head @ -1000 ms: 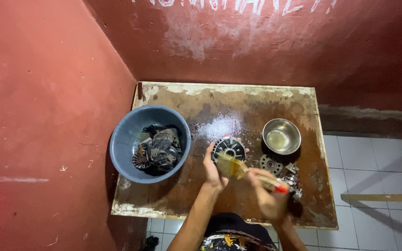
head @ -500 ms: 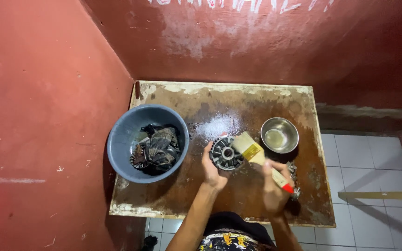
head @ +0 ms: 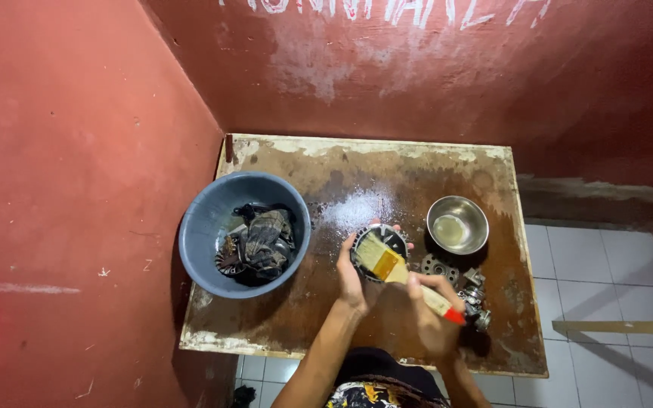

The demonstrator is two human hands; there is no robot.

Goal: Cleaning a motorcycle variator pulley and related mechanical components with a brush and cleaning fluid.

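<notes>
Above the wet brown table (head: 281, 317), a round toothed metal part (head: 394, 240) is gripped by left-hand fingers (head: 351, 266), right-hand fingers (head: 426, 285) closed on a paintbrush (head: 396, 266); slippage onto loose parts (head: 468, 293) is judged possible.

Two bare forearms without sleeves, left hand (head: 358, 273), right hand (head: 434, 316), dark patterned garment (head: 376, 381) with pale print at bottom centre

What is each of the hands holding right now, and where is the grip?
The left hand cups the round, dark metal machine part by its left rim. The right hand grips the flat, pale-bristled paintbrush by its wooden handle, near the red end.
</notes>
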